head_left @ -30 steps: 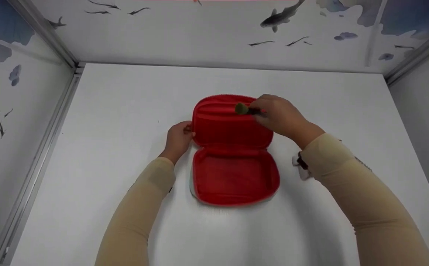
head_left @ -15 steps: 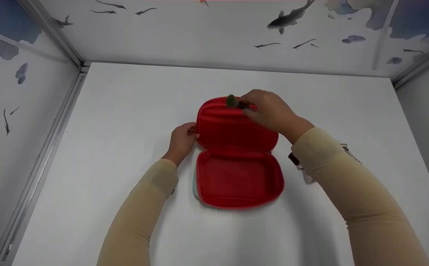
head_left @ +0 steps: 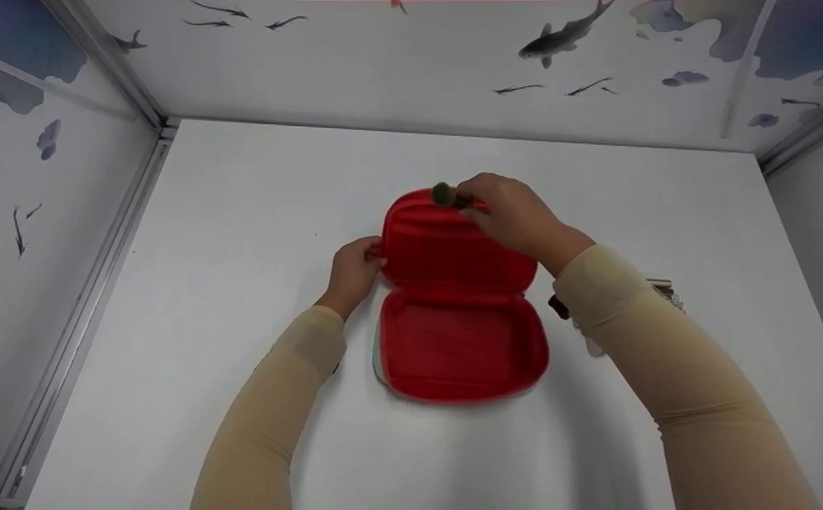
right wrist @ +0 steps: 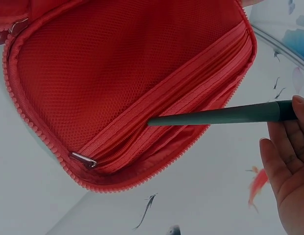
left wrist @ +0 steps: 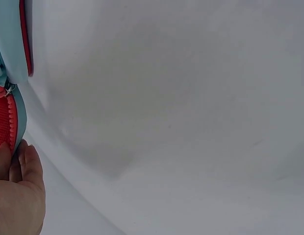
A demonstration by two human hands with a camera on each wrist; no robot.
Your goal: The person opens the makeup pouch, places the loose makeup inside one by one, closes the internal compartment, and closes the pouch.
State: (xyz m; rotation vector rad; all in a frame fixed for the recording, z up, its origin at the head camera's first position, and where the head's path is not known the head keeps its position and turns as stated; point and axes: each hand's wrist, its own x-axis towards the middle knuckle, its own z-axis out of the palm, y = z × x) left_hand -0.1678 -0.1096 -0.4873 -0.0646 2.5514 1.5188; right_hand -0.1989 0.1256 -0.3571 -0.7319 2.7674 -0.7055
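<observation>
A red-lined zip pouch lies spread open, its lid raised at the back and its outside pale blue. My left hand pinches the lid's left edge, thumb on the red inside in the left wrist view. My right hand holds a makeup brush near its head, the green bristles facing left. In the right wrist view the tapered green handle points at the zipped mesh pocket inside the lid, its tip overlapping the pocket's opening. A metal zipper pull sits at one end of that pocket.
Right of the pouch, partly hidden under my right sleeve, lie a dark red item, a whitish item and a gold-coloured piece. White panels with painted fish wall in the white table.
My right hand has moved left and slightly up with the makeup brush, over the lid's upper part. My left hand keeps its hold on the lid edge. The head view has shifted slightly.
</observation>
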